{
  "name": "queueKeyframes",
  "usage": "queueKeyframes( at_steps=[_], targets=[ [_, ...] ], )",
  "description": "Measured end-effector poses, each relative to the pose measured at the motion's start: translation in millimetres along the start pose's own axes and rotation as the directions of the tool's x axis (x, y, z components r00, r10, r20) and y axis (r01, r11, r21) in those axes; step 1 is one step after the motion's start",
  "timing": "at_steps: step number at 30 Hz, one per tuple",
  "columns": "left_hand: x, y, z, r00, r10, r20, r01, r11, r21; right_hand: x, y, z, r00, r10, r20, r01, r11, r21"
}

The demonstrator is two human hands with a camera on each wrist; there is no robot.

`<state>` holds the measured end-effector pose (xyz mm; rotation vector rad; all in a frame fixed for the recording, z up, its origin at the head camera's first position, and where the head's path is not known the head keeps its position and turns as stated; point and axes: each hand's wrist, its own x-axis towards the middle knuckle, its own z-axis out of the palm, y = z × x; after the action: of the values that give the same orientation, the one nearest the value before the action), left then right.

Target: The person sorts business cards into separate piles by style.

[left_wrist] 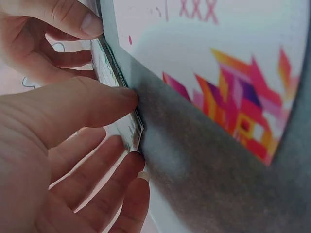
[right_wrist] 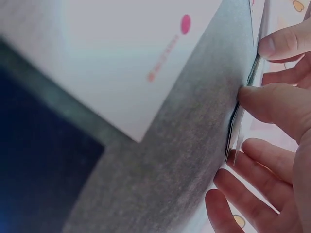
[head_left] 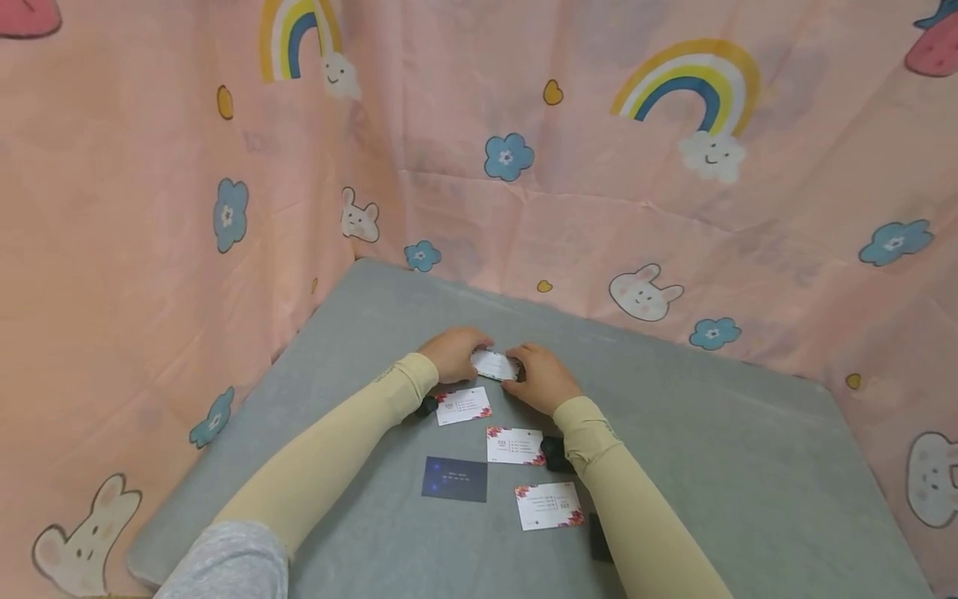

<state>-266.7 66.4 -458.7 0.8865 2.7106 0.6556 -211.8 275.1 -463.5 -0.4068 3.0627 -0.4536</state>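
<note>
Left edge of the scene: pink curtain (head_left: 150, 249) printed with rainbows, rabbits and flowers, wrapping round a grey table (head_left: 748, 466).

Left hand (head_left: 451, 351) — thumb and fingers curled onto the left end of a small stack of cards (head_left: 495, 363), held just above the table near its middle. The left wrist view shows the thumb pressing the near edge of the stack, fingers underneath.

Right hand (head_left: 542, 378) — pinching the right end of the same stack, thumb on one edge and fingers below, as the right wrist view shows. So both hands are clamped on the one stack, which sits between them.

Loose on the table nearer the person, left to right: a dark blue card (head_left: 454, 479); a white card (head_left: 463, 405) with red-pink corner pattern just below the left wrist; a second white card (head_left: 514, 446) in the middle; a third white card (head_left: 549, 506) by the right forearm. All face up, none touching.

Risks, as I judge them:
- The stack is thin and gripped only at its ends; uneven pressure could bow it and let cards fan or spill onto the table.
- The edges look slightly uneven in the wrist views; squaring them by squeezing could bend a corner.
- Both forearms hang over the loose cards — a sleeve dragging back could sweep the nearest white cards out of place or off the near edge.
</note>
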Motion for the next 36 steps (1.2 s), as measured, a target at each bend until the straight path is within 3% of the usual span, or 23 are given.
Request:
queueKeyframes(
  at_steps=[10,16,22,25,28,36],
  targets=[
    [-2.6,5.8,-0.6,1.000,0.014,0.002,-0.014,0.999,0.034,-2,3,0,1.000,0.029,0.009,-0.029,1.000,-0.001],
    [-10.0,11.1,0.6,1.000,0.011,-0.026,-0.010,0.999,0.050,-10,7,-3,1.000,-0.013,0.017,0.013,1.000,0.011],
    [-43.3,21.0,-1.4,0.999,0.025,-0.030,-0.024,1.000,0.011,-30,4,-10,0.998,-0.058,0.003,0.058,0.998,-0.007],
    [-64.8,23.7,-4.0,1.000,-0.019,-0.007,0.019,1.000,0.009,-38,-9,-11,0.994,-0.113,-0.009,0.113,0.993,-0.030],
    [-80.7,24.7,-4.7,0.998,-0.052,-0.030,0.054,0.998,0.041,-42,-22,-9,0.985,-0.173,-0.016,0.172,0.984,-0.044],
    [-97.2,27.4,5.4,0.990,-0.095,-0.100,0.101,0.993,0.064,-41,-45,4,0.969,-0.240,0.062,0.243,0.968,-0.055]
  ],
)
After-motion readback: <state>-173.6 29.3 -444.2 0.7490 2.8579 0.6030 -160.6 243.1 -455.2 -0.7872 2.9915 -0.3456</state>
